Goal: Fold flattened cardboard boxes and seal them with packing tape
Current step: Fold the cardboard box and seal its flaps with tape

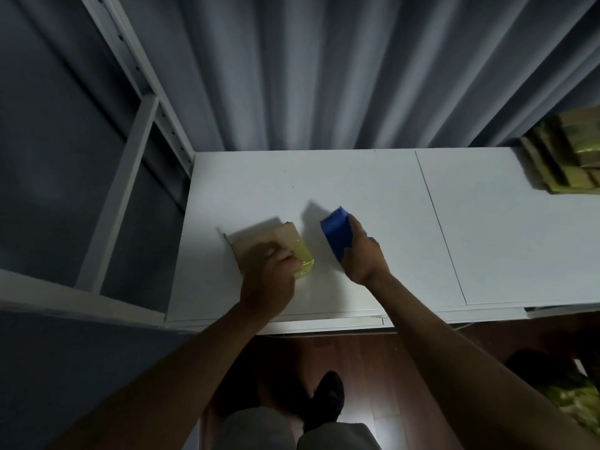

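Note:
A small brown cardboard box (259, 243) stands on the white table (357, 196), left of centre. Its right end is covered with yellowish tape (303, 259). My left hand (271, 280) lies on top of the box, fingers curled over its near edge. Just to the right, my right hand (363, 254) grips a blue tape dispenser (336, 230) that rests on the table, a short gap away from the box.
A stack of flattened, taped cardboard (566, 157) lies at the table's far right corner. A white metal shelf frame (130, 151) stands to the left. Grey curtains hang behind the table. My foot and the wooden floor show below the front edge.

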